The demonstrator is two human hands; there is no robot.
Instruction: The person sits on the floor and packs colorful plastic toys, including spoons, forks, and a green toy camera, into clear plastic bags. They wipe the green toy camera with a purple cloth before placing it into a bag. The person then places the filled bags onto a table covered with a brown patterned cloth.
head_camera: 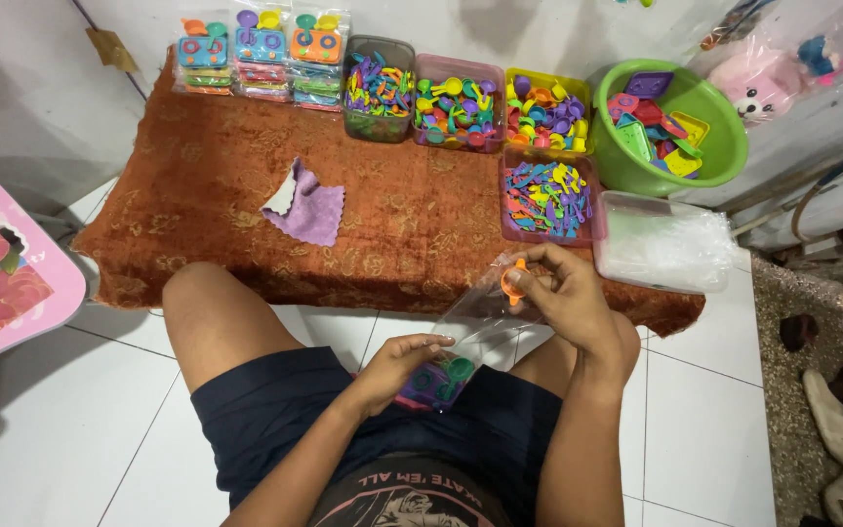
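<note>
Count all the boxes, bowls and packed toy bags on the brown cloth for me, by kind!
Small tubs of toy pieces: 4
Green bowl: 1
Packed toy bags: 3 stacks, the number in each hidden
Tub of clear bags: 1
Total: 9
</note>
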